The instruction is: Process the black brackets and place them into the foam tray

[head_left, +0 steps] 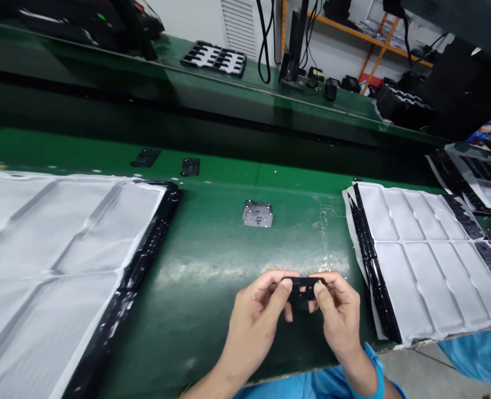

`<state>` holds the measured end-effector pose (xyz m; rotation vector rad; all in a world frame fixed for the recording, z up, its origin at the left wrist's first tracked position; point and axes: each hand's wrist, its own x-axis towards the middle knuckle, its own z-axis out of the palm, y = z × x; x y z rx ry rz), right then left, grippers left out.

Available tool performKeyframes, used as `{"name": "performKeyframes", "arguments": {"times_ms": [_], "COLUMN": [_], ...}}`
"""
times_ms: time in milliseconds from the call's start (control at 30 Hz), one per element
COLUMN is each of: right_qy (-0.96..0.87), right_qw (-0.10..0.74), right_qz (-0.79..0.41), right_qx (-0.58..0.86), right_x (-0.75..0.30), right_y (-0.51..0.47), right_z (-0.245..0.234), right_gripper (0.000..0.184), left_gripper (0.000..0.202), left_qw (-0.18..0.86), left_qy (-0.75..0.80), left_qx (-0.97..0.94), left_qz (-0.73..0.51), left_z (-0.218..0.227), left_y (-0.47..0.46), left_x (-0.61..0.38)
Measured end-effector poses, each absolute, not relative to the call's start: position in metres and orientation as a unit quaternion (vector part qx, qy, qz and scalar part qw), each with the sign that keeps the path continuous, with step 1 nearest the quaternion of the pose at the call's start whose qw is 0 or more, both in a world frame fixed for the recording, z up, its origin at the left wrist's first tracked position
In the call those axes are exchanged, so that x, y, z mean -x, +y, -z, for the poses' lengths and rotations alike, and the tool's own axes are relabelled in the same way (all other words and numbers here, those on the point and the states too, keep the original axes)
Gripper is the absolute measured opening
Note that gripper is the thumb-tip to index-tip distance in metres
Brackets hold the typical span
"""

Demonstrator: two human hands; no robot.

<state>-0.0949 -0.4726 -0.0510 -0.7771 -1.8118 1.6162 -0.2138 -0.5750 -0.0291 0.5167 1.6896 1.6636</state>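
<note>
Between both hands, above the green table near its front edge, is a small black plastic plate [302,289] with a square cutout. My left hand [259,305] pinches its left end between thumb and fingers. At the other end, my right hand [337,307] grips it the same way, and a small yellow spot shows by that thumb. Farther back on the table lies a small pile of grey and black flat plates [257,214]. Two more black parts rest beyond it, one dark plate [190,167] and another plate [145,158] to its left.
A stack of white-lined trays [83,233] with black edges takes up the left. Another tray stack [428,249] stands on the right. Behind runs a dark conveyor-like strip [229,124]. A black-and-white tray [214,58] sits on the ledge past it, near a black post [295,44].
</note>
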Motion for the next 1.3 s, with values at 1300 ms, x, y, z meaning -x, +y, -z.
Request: {"name": "performKeyframes", "arguments": {"times_ms": [1300], "right_qy": [-0.685], "right_qw": [0.213], "right_qz": [-0.623], "right_qx": [0.311], "right_x": [0.099], "right_y": [-0.477], "right_z": [0.037], "right_gripper": [0.029], "left_gripper": [0.023], "left_qw": [0.458], "left_qy": [0.6], "left_qx": [-0.144], "left_qz": [-0.64], "left_z": [0.027], "left_y": [-0.588], "left_x": [0.229]}}
